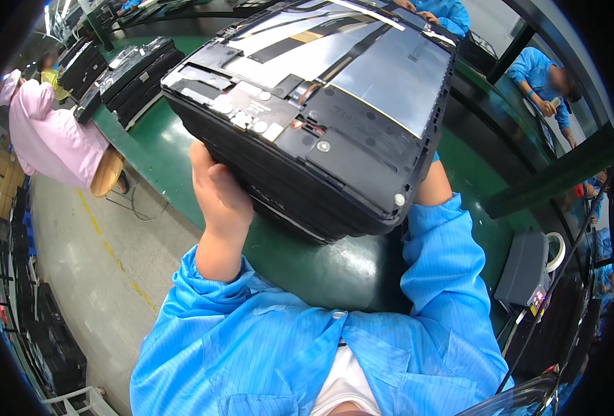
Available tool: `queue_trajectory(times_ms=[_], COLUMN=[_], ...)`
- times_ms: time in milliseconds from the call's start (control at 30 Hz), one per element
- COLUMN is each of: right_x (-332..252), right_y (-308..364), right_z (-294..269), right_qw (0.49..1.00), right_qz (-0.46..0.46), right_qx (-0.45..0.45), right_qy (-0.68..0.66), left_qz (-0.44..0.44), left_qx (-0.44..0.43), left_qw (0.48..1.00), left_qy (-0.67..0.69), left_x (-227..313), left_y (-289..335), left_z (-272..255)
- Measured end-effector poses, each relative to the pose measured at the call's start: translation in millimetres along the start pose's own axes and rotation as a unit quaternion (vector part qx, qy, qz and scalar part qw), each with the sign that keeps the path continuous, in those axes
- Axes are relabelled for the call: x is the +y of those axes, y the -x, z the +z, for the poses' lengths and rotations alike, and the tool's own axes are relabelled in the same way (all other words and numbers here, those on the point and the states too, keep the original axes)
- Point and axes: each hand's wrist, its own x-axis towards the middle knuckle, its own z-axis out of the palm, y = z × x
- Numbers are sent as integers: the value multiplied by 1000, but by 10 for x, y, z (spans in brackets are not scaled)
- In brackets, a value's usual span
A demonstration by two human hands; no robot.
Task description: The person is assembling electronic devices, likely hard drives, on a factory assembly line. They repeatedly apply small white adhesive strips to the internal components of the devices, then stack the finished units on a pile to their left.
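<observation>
Fingers of the left hand (218, 197) are being clenched under the left edge of a stack of black panels (314, 111), which is being held above the green table (175, 180); the right hand's (432, 184) grip cannot be told, hidden behind the stack's right corner.

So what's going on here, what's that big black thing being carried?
A person in a blue coat holds a stack of black trays up close to their chest with both hands. The left hand grips the stack's near left side; the right hand is mostly hidden behind its right side. The top tray carries a flat device with its silver and black insides exposed. Below is a green workbench with more black trays farther along, and a person in pink stands nearby.
</observation>
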Motion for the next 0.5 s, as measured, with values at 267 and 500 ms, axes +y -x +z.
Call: queue_trajectory(times_ms=[267, 500], right_x=[-48, -34], right_y=[-45, -188], right_z=[68, 9], right_qw=[998, 995], right_qz=[13, 5], right_qx=[53, 34], right_qy=[29, 94], left_qz=[-4, 23], left_qx=[34, 34], left_qw=[999, 999], left_qy=[28, 18], left_x=[-9, -51], left_y=[-24, -65], left_z=[85, 65])
